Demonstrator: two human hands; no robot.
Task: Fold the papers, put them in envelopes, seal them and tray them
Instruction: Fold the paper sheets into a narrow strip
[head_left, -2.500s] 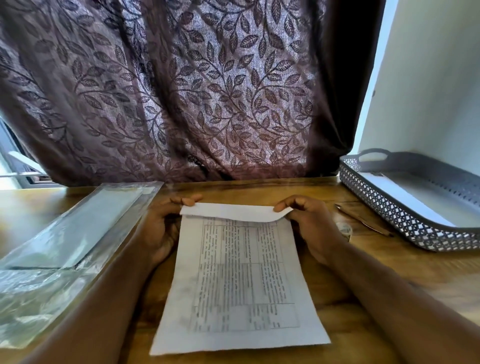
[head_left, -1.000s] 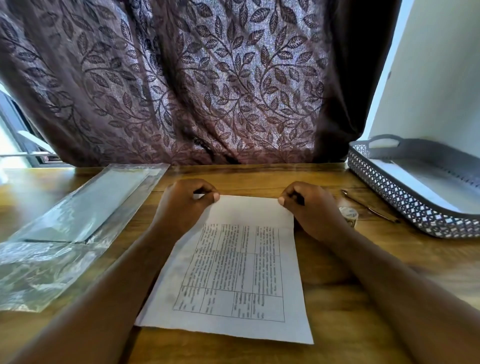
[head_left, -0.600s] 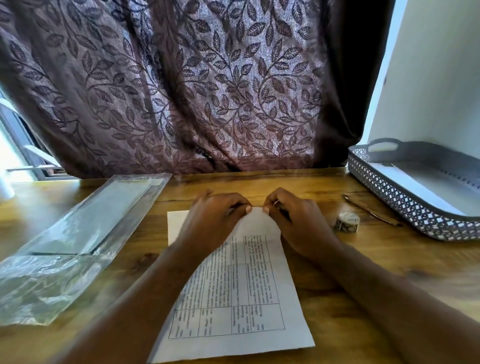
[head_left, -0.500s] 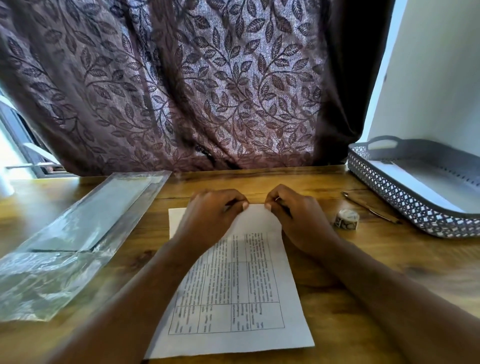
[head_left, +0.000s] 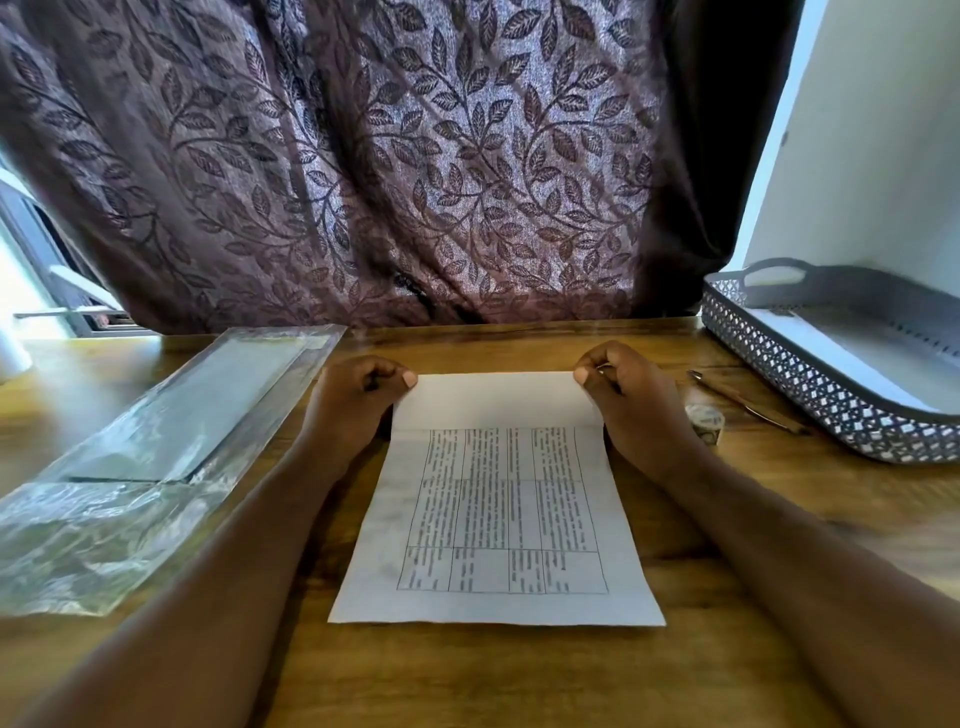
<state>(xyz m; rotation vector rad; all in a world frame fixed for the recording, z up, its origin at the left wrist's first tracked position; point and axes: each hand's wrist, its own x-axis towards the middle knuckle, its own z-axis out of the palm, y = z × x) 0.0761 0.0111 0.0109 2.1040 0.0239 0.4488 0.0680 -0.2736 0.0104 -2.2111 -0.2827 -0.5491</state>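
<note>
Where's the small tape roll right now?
In the head view, the small tape roll sits on the table right of the paper, just beside the right hand, with the pen and the grey tray further right.

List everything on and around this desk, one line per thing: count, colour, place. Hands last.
paper: one, white with a printed table, desk centre, far edge folded over
plastic packet: one, clear, desk left
tray: one, grey lattice, desk right
tape roll: one, small, pale, beside the right hand
pen-like tool: one, thin, dark, between tape roll and tray
curtain: one, purple-brown leaf pattern, behind the desk
desk: one, brown wood, under everything
left hand: one, pinching the fold's left corner
right hand: one, pinching the fold's right corner
</note>
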